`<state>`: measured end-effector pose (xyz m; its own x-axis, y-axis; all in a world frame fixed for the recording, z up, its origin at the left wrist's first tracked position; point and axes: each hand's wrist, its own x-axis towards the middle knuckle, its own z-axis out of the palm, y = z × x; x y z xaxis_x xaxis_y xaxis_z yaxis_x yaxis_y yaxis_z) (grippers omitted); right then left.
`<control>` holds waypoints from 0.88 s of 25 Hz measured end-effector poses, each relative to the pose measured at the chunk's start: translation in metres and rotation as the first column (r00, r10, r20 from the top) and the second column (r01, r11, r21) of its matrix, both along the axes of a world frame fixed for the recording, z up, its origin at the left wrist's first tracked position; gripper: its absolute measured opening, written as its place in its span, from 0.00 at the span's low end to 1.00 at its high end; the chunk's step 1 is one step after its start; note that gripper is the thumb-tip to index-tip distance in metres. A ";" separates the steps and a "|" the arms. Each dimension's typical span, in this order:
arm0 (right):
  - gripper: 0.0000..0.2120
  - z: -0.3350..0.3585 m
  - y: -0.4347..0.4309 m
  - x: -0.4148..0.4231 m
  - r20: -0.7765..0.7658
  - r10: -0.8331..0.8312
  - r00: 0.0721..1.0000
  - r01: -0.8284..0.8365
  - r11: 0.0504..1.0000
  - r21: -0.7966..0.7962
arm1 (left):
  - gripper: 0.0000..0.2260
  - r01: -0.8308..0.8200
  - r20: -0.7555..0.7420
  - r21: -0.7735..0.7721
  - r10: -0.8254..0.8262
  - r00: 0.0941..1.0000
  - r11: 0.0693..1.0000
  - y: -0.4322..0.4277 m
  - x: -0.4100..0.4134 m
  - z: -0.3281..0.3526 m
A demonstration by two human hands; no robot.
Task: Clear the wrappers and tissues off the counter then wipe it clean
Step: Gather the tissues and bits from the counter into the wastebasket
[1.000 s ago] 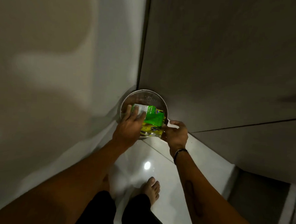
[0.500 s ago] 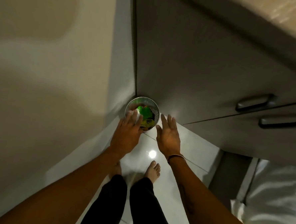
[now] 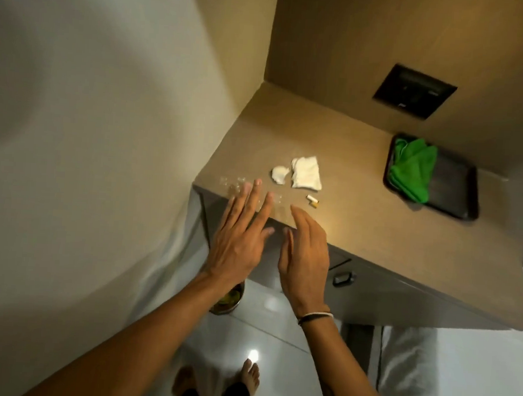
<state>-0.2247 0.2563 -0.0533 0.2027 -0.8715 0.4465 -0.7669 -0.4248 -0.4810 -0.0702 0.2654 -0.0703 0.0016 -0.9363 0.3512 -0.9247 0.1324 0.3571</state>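
Note:
On the tan counter [image 3: 361,204] lie a flat white tissue [image 3: 306,173], a small crumpled tissue [image 3: 279,174] to its left, and a small white-and-yellow scrap [image 3: 312,201]. Water drops [image 3: 233,182] glisten near the counter's left corner. My left hand [image 3: 239,236] hovers open at that front corner, fingers spread. My right hand [image 3: 304,252] is open beside it, just before the counter's edge. Both hold nothing. A metal bin [image 3: 227,303] with green and yellow wrappers stands on the floor under my left wrist, mostly hidden.
A black tray [image 3: 456,191] with a folded green cloth [image 3: 413,172] sits at the counter's right. A dark panel [image 3: 413,91] is set in the back wall. Drawers with a handle [image 3: 342,277] lie below the counter. A wall closes the left side. White fabric [image 3: 457,378] lies lower right.
Both hands let go of the wrappers in the bin and rose, empty, to the counter's front corner. The view lifted from the floor bin to the countertop.

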 end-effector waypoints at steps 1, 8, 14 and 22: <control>0.21 0.011 -0.019 -0.005 0.005 -0.025 1.000 0.025 1.000 -0.010 | 0.31 0.006 0.011 0.003 -0.006 1.000 1.000 -0.020 -0.002 0.012; 0.21 0.037 -0.178 -0.020 -0.371 0.098 0.924 0.027 0.948 0.318 | 0.20 -0.003 0.182 0.201 -0.035 0.983 0.980 -0.143 -0.004 0.028; 0.08 0.036 -0.196 0.001 -0.473 0.085 0.877 0.030 0.973 0.229 | 0.12 -0.016 0.081 0.115 0.007 0.997 0.993 -0.150 0.002 0.032; 0.15 -0.062 0.030 0.048 0.040 0.246 0.968 -0.249 0.955 0.160 | 0.09 -0.385 -0.254 -0.064 0.358 0.899 0.921 0.056 0.054 -0.057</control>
